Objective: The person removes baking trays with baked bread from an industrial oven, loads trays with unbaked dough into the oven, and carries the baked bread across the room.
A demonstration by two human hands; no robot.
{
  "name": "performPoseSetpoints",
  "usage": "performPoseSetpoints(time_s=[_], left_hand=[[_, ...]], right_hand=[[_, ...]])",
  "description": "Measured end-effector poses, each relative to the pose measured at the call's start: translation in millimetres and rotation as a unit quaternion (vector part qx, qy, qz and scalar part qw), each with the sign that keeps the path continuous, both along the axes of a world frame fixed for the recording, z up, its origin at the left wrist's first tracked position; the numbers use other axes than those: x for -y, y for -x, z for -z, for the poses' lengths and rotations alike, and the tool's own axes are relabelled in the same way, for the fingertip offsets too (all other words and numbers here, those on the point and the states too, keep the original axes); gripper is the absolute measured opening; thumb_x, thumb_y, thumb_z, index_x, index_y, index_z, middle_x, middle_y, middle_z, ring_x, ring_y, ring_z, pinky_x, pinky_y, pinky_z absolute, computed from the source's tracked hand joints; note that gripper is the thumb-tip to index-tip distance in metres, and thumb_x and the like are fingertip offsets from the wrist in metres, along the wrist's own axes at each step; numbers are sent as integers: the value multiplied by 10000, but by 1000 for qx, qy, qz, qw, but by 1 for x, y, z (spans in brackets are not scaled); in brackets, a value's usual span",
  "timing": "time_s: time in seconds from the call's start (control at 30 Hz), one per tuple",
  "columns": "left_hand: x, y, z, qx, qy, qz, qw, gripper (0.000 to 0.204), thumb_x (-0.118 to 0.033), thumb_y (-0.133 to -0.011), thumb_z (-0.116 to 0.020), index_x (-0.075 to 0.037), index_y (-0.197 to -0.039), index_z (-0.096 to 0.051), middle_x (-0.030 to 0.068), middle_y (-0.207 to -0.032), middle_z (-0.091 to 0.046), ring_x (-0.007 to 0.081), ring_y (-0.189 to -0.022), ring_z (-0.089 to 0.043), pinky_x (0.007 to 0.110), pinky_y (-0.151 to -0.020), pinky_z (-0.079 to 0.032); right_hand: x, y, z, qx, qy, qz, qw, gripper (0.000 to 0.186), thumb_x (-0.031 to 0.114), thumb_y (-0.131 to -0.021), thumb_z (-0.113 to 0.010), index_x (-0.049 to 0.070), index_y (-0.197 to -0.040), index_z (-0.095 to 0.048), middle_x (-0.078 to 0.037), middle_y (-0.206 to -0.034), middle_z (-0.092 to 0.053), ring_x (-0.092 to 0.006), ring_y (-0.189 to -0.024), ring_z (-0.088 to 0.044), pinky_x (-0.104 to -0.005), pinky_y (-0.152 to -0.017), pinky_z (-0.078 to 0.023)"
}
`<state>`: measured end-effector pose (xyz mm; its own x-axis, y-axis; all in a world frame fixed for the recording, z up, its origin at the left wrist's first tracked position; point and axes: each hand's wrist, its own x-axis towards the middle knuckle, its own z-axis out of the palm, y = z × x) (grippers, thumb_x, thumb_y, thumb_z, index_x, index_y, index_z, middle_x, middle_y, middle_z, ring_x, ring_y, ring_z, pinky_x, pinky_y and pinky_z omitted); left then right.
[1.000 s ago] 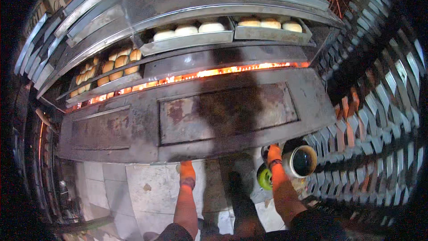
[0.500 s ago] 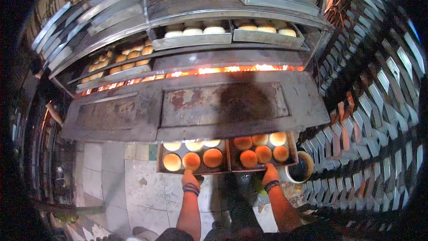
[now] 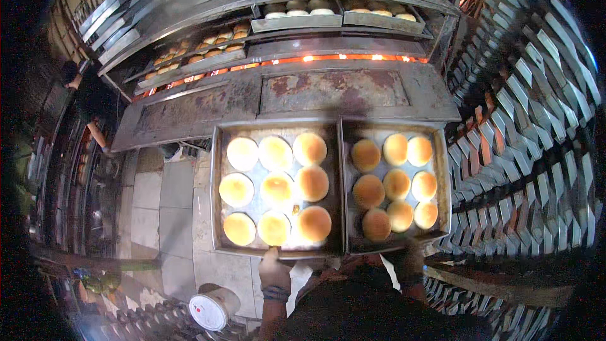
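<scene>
The largest thing is the long oven (image 3: 353,91) of dull grey, sooty metal, its sloping front set with framed rectangular panels patched rust-brown, and a thin strip of orange glow running along above them. To the right rises a dense stack of pans (image 3: 530,120), their angular metal ends in crooked rows. Pale, stained rectangular tiles (image 3: 177,183) make up the floor. In front of the oven, side by side, are two square, straight-walled metal baking pans, the left pan (image 3: 257,209) and the right pan (image 3: 441,177), their rims worn brown and dark. Both forearms reach forward from the lower edge: the left hand (image 3: 274,273), dark bands at its wrist, grasps the near rim of the left pan, while the right hand (image 3: 411,262), dim and blurred, is closed on the near edge of the right pan, its separate fingers unclear. Near the left forearm stands a white round tub (image 3: 209,312). Each held pan has nine smooth, domed buns (image 3: 276,188), roughly three by three, golden on top with paler patches; more rounds sit in the oven's trays (image 3: 297,23), whitish in one, browner farther left.
</scene>
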<state>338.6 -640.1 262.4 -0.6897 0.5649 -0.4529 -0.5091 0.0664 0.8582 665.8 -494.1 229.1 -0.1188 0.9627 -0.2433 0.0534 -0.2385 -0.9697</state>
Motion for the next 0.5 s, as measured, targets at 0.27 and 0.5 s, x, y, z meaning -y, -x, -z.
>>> performPoseSetpoints(time_s=[0.27,0.5], left_hand=[[-222,58,-22,140,-95,-61,984,260,-294,-934,-591,-89,-1084,-647,42,-1020,-650,188,-910,-617,372,-799,-496],[-337,99,-13,180,-91,-44,978,348,-258,-965,-527,-20,-1214,-576,177,-1245,-622,341,-1133,-623,552,-937,-537]], right_hand=[[-199,65,-62,-182,62,182,964,426,335,-939,-583,-55,-1100,-644,-89,-951,-683,-217,-840,-658,-341,-763,-530],[-326,93,-48,-193,144,182,953,343,288,-964,-563,-35,-1036,-655,-117,-996,-717,-236,-860,-713,-388,-762,-592]])
